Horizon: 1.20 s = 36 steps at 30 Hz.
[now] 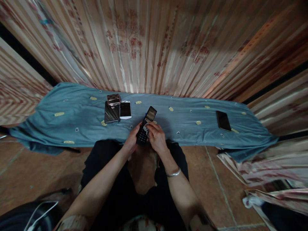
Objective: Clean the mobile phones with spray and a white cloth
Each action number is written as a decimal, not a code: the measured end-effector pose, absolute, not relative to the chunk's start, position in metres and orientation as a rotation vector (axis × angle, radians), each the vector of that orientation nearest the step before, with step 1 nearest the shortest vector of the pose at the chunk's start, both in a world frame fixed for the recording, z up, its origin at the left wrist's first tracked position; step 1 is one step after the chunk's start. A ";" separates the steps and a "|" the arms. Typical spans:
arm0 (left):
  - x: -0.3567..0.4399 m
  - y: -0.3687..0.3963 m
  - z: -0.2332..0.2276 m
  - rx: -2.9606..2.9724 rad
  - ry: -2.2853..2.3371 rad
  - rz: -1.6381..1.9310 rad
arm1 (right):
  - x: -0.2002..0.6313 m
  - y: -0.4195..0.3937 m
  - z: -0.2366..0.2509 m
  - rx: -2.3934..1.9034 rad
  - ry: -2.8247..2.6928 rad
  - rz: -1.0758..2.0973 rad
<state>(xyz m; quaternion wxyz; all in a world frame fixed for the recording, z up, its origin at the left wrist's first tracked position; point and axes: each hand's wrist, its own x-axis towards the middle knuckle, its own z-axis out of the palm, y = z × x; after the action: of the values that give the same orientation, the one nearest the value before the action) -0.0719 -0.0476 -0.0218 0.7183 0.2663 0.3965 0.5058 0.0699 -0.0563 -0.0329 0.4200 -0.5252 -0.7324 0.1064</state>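
A black flip phone [146, 126], opened, keypad toward the person and screen tilted away, is held above the near edge of a blue-grey cloth [72, 128] spread over a low surface. The left hand [132, 140] is closed around the lower left side of the handset, its grip wrapped on the keypad half. The right hand [157, 136] is curled over the right side of the keypad, a small pale cloth [146, 130] pinched under its fingers against the keys; a silver bangle [173, 173] is worn on that wrist. To the left on the blue-grey cloth are grouped a dark phone [112, 113], a white phone [125, 109] touching it, and a small checkered case [113, 99] just behind. A black smartphone [223, 120] lies well apart at the right. Striped curtains [154, 45] hang behind.
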 end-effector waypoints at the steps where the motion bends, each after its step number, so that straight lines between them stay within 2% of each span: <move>1: -0.074 -0.048 -0.020 0.589 0.874 1.116 | 0.070 -0.056 -0.034 -1.326 -1.832 0.263; 7: -0.072 -0.050 -0.011 0.591 0.869 1.101 | 0.070 -0.056 -0.037 -1.329 -1.801 0.226; 26: -0.068 -0.039 -0.026 0.478 0.860 1.201 | 0.048 -0.069 -0.030 -1.144 -1.912 0.308; 36: -0.062 -0.041 -0.036 0.563 0.868 1.148 | 0.058 -0.059 -0.035 -1.254 -1.780 0.227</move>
<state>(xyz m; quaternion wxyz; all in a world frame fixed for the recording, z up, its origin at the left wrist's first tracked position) -0.0619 -0.0406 -0.0363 0.7162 0.2541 0.3919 0.5185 0.0580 -0.0591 -0.0347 0.4584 -0.5090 -0.7227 0.0921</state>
